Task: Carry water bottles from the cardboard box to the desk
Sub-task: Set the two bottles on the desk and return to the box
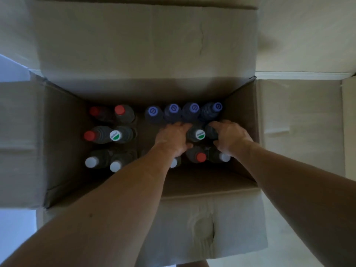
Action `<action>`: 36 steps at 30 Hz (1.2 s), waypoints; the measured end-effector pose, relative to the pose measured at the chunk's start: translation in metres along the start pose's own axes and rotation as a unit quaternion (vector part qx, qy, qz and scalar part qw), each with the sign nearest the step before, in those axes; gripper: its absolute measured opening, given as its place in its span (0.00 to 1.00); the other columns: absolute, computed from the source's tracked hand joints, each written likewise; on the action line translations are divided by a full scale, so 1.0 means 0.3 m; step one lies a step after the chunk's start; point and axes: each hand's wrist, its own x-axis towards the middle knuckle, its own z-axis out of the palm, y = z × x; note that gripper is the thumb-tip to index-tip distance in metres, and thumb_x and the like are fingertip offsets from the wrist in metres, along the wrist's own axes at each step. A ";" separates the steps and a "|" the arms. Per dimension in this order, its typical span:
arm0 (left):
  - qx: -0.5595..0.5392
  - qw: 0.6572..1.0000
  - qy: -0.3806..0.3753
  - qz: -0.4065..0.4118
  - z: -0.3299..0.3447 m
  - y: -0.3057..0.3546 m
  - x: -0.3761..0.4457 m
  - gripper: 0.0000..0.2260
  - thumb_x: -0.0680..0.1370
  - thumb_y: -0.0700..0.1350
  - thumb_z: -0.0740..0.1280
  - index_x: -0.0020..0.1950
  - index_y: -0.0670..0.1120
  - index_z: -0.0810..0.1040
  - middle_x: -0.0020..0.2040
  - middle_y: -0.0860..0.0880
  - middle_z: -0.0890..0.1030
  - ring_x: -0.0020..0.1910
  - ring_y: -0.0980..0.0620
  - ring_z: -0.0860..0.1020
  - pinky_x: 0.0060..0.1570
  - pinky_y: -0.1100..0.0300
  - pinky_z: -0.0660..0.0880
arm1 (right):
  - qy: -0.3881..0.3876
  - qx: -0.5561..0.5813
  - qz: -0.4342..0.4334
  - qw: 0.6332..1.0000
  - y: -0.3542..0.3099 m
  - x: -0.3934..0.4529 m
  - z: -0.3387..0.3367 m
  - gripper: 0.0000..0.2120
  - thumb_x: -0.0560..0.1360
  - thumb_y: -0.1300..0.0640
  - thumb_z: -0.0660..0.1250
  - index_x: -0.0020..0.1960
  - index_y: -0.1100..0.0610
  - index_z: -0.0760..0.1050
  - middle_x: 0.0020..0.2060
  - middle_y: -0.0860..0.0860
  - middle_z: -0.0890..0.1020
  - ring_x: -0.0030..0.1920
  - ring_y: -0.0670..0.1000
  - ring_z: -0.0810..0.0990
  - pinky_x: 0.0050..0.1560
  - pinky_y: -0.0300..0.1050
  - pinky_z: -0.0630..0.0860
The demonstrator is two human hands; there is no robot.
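Both hands are lowered into the open cardboard box [57,151], in its right half. The left hand [174,138] has its fingers curled against the left side of a bottle with a green-and-white cap [196,134]; the thumb lies at the near side of that bottle. The grip appears to be closing on it, but full contact round the body cannot be confirmed. The right hand [230,138] is curled round a dark bottle [211,132] just to the right of the green-capped one; the cap of this bottle is hidden, and the grip is grasping its upper body.

Behind both hands, along the far wall of the box, stands a row of four bottles with blue caps [173,109], upright and close together. Nearer than the hands stand a bottle with a red cap [200,157] and a bottle with a white cap [224,157], partly covered by the right wrist. Another white cap [173,163] shows beneath the left forearm.

The left half of the box holds a separate group: two red-capped bottles [119,110] at the far wall, a red-capped and a green-and-white-capped bottle [115,135] in the middle, and two white-capped bottles [92,162] nearest. A bare strip of box floor lies between the two groups.

All four box flaps [146,47] are folded outward.
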 end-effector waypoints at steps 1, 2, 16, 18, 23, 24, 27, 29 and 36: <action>0.001 1.000 -0.004 0.002 0.013 0.003 0.022 0.32 0.76 0.57 0.71 0.78 0.57 0.62 0.74 0.50 0.70 0.72 0.43 0.69 0.70 0.44 0.68 | 0.001 -0.004 -0.004 1.000 0.002 0.007 0.000 0.31 0.78 0.54 0.68 0.77 0.46 0.61 0.70 0.55 0.69 0.69 0.59 0.70 0.68 0.53 0.71; 0.004 1.000 -0.005 0.005 0.024 0.005 0.044 0.32 0.76 0.57 0.71 0.78 0.56 0.62 0.74 0.49 0.70 0.72 0.43 0.69 0.70 0.44 0.68 | 0.002 -0.010 -0.009 1.000 0.002 0.014 -0.001 0.31 0.78 0.54 0.68 0.77 0.47 0.60 0.71 0.55 0.69 0.70 0.59 0.70 0.68 0.52 0.71; -0.062 0.996 0.011 0.064 0.060 -0.026 0.112 0.19 0.82 0.52 0.64 0.73 0.53 0.72 0.68 0.46 0.77 0.66 0.43 0.75 0.62 0.47 0.73 | 0.006 -0.032 -0.017 0.999 0.006 0.085 0.024 0.31 0.79 0.61 0.67 0.78 0.48 0.60 0.72 0.56 0.67 0.70 0.59 0.70 0.67 0.52 0.71; -0.080 0.995 0.015 0.058 0.049 -0.054 0.099 0.19 0.81 0.50 0.66 0.72 0.51 0.73 0.68 0.46 0.77 0.67 0.43 0.75 0.65 0.47 0.72 | 0.000 -0.041 -0.015 0.999 0.005 0.096 0.033 0.30 0.79 0.61 0.66 0.78 0.48 0.60 0.72 0.56 0.67 0.69 0.59 0.70 0.66 0.53 0.72; -0.088 0.995 0.033 0.038 0.022 -0.149 0.051 0.18 0.79 0.45 0.69 0.70 0.48 0.76 0.66 0.45 0.79 0.66 0.43 0.76 0.64 0.47 0.72 | -0.020 -0.085 -0.032 0.996 -0.008 0.143 0.055 0.29 0.80 0.62 0.64 0.78 0.48 0.60 0.73 0.55 0.66 0.70 0.59 0.70 0.65 0.53 0.72; -0.083 0.995 0.035 0.033 0.019 -0.171 0.044 0.18 0.80 0.45 0.68 0.69 0.48 0.76 0.66 0.45 0.79 0.65 0.43 0.76 0.64 0.47 0.72 | -0.026 -0.098 -0.037 0.994 -0.008 0.154 0.061 0.28 0.80 0.61 0.63 0.77 0.48 0.61 0.73 0.55 0.66 0.70 0.59 0.70 0.66 0.53 0.72; -0.069 0.996 0.043 0.027 0.012 -0.229 0.031 0.17 0.79 0.45 0.69 0.68 0.47 0.77 0.64 0.45 0.80 0.64 0.43 0.77 0.61 0.49 0.73 | -0.036 -0.136 -0.046 0.989 -0.008 0.185 0.084 0.24 0.81 0.60 0.60 0.76 0.49 0.63 0.72 0.55 0.68 0.69 0.60 0.71 0.66 0.54 0.72; -0.065 0.996 0.049 0.034 0.009 -0.247 0.030 0.18 0.79 0.45 0.70 0.69 0.48 0.76 0.64 0.45 0.80 0.63 0.44 0.77 0.59 0.50 0.73 | -0.043 -0.163 -0.041 0.985 -0.008 0.202 0.098 0.23 0.81 0.58 0.60 0.75 0.49 0.64 0.71 0.55 0.68 0.68 0.60 0.70 0.66 0.55 0.71; -0.018 0.996 0.052 0.069 0.049 -0.232 0.050 0.24 0.75 0.47 0.72 0.70 0.51 0.71 0.65 0.48 0.78 0.62 0.45 0.77 0.55 0.51 0.75 | -0.009 -0.232 -0.020 0.972 -0.021 0.250 0.150 0.19 0.81 0.56 0.60 0.72 0.49 0.68 0.67 0.54 0.71 0.66 0.58 0.72 0.59 0.53 0.72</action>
